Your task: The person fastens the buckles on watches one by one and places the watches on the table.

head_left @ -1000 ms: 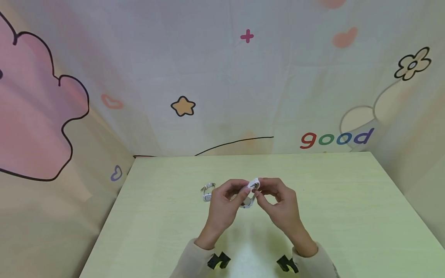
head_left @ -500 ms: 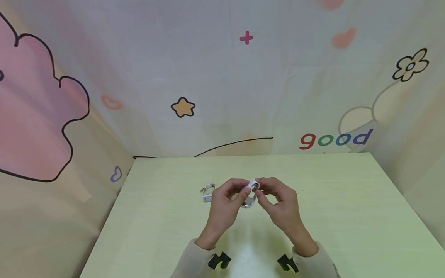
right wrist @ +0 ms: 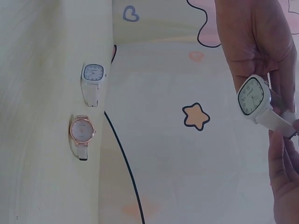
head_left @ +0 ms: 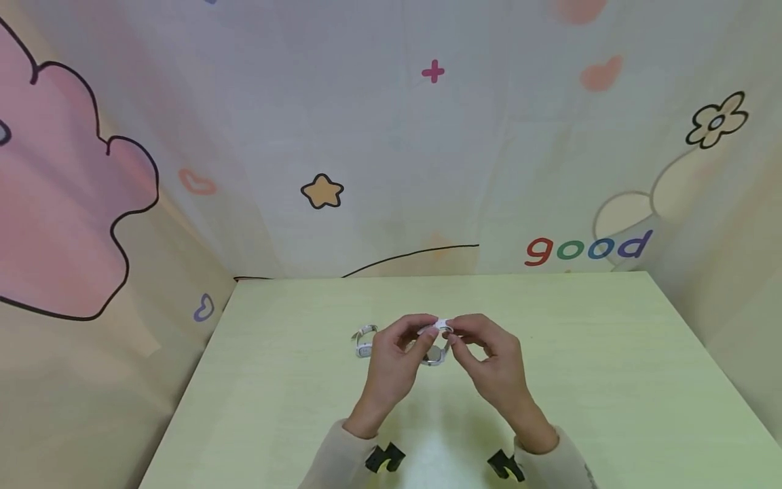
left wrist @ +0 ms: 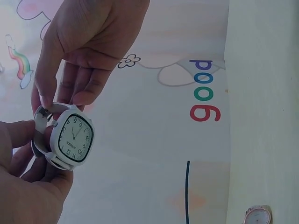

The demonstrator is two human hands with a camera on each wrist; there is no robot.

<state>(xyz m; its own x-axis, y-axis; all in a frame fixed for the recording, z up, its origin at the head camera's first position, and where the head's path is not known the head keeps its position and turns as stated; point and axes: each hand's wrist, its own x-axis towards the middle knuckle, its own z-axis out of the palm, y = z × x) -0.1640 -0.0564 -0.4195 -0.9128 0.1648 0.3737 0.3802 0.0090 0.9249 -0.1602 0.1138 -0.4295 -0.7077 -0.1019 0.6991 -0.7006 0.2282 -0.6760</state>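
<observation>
A white wristwatch [head_left: 434, 356] with a rounded-square face is held up between both hands, its strap looped. My left hand [head_left: 393, 363] grips it by the strap on one side, fingers and thumb curled. My right hand [head_left: 493, 356] pinches the strap near its end with thumb and fingertips. The watch face [left wrist: 76, 138] with dark numerals and white case shows in the left wrist view. In the right wrist view the strap [right wrist: 276, 122] runs from the case into the right fingers, which partly hide it.
Another white square-faced watch [right wrist: 94, 73] lies on the pale table [head_left: 293, 407], beside a rose-gold round watch [right wrist: 82, 131] with a light strap. Behind the table hangs a printed cloth [head_left: 391, 136] bearing a star and the word "good".
The strap part between the fingertips has turned from an upright loop to a flatter, more level piece. Both hands stay in nearly the same place.
</observation>
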